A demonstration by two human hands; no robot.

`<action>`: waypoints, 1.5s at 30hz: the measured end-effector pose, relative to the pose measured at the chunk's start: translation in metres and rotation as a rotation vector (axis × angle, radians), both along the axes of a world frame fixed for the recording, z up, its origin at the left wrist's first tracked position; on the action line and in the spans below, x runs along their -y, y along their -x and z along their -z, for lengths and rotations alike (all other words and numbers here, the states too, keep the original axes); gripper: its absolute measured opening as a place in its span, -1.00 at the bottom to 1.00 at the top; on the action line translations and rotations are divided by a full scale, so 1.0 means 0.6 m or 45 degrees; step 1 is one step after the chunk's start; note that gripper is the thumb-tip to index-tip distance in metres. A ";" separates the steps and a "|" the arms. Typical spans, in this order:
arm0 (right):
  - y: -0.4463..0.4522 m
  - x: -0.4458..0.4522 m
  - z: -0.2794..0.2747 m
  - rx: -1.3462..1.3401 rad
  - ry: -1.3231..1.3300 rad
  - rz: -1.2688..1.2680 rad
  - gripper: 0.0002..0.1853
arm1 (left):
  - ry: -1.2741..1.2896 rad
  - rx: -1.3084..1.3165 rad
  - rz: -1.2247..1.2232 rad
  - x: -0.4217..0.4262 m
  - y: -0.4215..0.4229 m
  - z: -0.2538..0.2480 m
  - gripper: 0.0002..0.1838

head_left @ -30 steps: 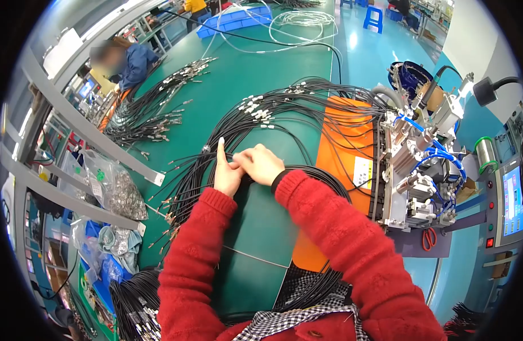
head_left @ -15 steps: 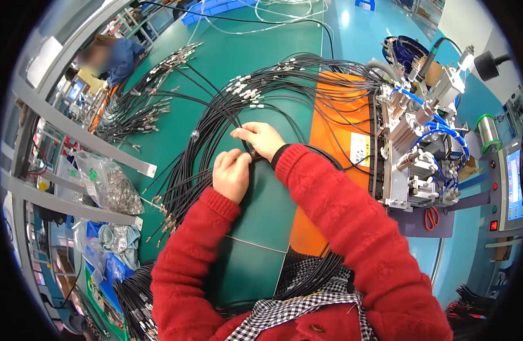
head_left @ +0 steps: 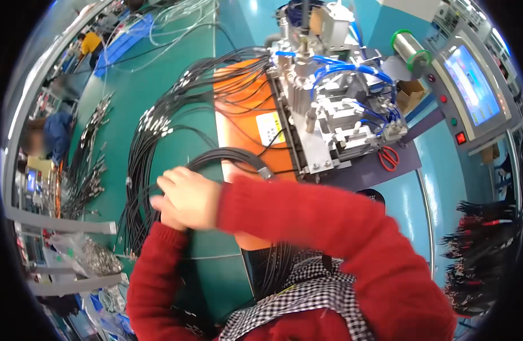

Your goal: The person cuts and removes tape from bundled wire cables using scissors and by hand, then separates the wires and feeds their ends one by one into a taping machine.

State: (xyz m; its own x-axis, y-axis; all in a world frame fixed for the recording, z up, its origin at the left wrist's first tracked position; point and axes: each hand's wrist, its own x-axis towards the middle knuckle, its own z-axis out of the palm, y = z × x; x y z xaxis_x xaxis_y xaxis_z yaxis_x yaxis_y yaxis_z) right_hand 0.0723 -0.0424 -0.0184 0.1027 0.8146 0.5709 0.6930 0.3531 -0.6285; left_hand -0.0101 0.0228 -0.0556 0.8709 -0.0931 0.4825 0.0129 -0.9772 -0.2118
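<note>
Across green tabletop, seemingly handling black cables, right hand over left hand; cannot tell grip; next probably needs steadiness.

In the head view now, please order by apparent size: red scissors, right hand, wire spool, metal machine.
Largest to smallest:
1. metal machine
2. right hand
3. wire spool
4. red scissors

The label and the screen are too blurred to read.

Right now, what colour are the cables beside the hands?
The cables are black, clearest in head view.
</note>
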 end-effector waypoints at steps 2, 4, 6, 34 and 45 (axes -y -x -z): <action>-0.073 0.202 -0.135 -0.113 -0.255 -0.089 -0.79 | 0.085 -0.044 -0.134 0.000 0.034 -0.009 -0.92; -0.159 0.333 -0.079 0.152 -0.394 -0.077 -0.85 | 0.093 -0.031 -0.271 -0.008 0.056 -0.022 -0.95; -0.250 0.398 0.027 0.162 -0.247 0.317 -0.87 | 0.094 -0.129 -0.657 -0.002 0.067 -0.027 -0.87; -0.274 0.608 -0.008 -1.022 0.468 0.730 -0.86 | 3.446 0.463 -0.333 0.154 -0.102 -0.082 -0.65; -0.197 0.325 -0.095 -1.396 1.129 -0.041 -0.77 | 3.475 0.480 -0.031 0.129 -0.149 -0.003 -0.72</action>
State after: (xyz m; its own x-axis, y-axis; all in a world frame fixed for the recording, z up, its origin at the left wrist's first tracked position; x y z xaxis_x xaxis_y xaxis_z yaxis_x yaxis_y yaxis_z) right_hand 0.1903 -0.2377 0.0387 0.1290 0.8665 -0.4822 -0.2868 -0.4329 -0.8546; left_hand 0.0790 -0.0545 -0.0540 0.7825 0.4919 -0.3818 -0.2248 0.7949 0.5635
